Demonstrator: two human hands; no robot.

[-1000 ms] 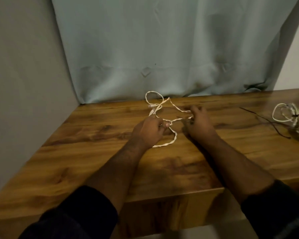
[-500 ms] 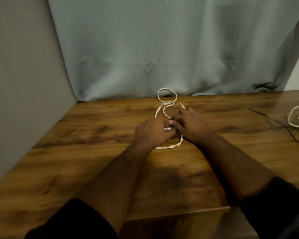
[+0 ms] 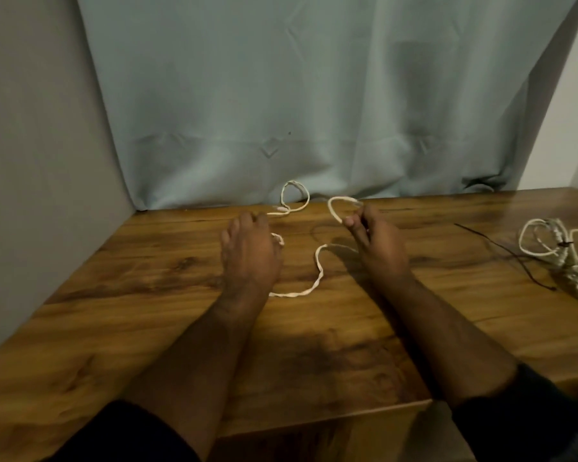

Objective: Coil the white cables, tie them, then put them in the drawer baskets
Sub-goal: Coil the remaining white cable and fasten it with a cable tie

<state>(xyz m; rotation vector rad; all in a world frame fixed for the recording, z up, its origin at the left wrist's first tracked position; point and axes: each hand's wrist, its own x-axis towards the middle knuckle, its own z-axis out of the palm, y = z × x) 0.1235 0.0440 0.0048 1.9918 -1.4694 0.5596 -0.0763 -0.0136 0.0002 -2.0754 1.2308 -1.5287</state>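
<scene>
A twisted white cable lies in loose curves on the wooden table. One end loops back by the curtain. My left hand rests on the table over the cable's left part, with a bit of cable showing at its thumb; its fingers look curled round it. To the right, my right hand pinches a small raised loop of the same cable at its fingertips. The stretch between the hands sags in an S shape on the wood.
More white cables lie bundled at the table's right edge, with a thin dark tie beside them. A pale blue curtain hangs behind the table, and a grey wall closes the left side. The table's front edge is near me.
My hands were together over the cable and have drawn apart. The right hand moved right and back, lifting a loop. The cable between them has opened out.
</scene>
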